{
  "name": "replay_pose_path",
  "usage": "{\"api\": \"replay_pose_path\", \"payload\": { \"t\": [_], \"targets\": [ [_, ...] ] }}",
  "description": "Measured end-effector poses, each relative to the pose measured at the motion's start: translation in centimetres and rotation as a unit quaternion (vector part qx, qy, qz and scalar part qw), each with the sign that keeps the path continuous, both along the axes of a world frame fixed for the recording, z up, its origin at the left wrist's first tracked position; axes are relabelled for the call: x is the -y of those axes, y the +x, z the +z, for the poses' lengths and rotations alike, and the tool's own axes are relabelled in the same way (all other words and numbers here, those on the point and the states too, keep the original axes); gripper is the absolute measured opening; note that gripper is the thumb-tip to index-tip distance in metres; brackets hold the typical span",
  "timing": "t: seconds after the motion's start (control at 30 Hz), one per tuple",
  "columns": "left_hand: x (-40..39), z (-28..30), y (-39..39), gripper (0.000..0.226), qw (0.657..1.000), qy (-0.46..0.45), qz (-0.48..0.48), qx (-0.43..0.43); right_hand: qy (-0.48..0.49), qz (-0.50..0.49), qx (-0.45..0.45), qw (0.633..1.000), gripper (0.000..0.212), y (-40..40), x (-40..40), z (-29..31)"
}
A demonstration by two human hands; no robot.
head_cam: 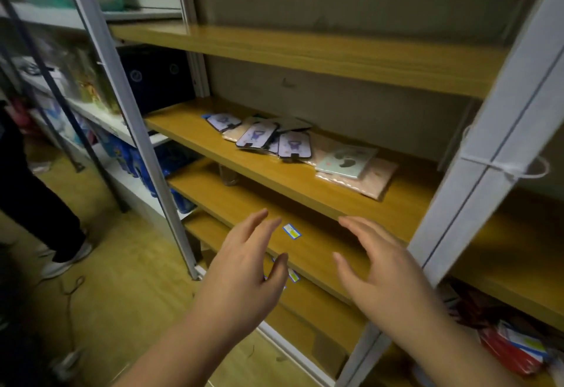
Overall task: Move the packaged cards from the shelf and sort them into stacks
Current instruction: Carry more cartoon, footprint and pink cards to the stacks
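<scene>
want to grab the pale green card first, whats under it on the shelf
The pale green card lies on a pinkish packet, which rests on the wooden shelf. Whether anything else sits under the card is hidden.

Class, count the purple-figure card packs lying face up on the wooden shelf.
3: a far-left card pack, a middle card pack and a right card pack, in the pile on the shelf. More may lie hidden underneath.

I stand in what looks like a stockroom: metal racks [125,103] with wooden shelves [305,57] run left and right, bagged goods [91,81] and blue packs [128,154] crowd the far-left bays, and small price labels [291,231] mark a near shelf edge.
</scene>
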State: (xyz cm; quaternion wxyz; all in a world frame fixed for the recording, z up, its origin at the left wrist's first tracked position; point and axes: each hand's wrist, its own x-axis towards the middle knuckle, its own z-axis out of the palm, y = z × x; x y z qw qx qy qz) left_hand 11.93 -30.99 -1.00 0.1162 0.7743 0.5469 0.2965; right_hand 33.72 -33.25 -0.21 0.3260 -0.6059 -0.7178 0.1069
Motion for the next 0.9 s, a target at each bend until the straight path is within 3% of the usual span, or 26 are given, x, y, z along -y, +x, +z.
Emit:
{"api": "replay_pose_path", "payload": {
  "t": [0.43,0.9],
  "targets": [
    [-15.2,1.8,-4.7,0.071,0.996,-0.008,0.08,-0.027,0.029,0.008,-0.067,0.997,0.049,-5.0,-17.3,1.7],
    [-31.8,-0.6,-10.2,0.08,0.988,-0.12,0.076,-0.062,-0.008,-0.074,-0.018,0.997,0.048,-9.1,-26.6,1.2]
  ]
}}
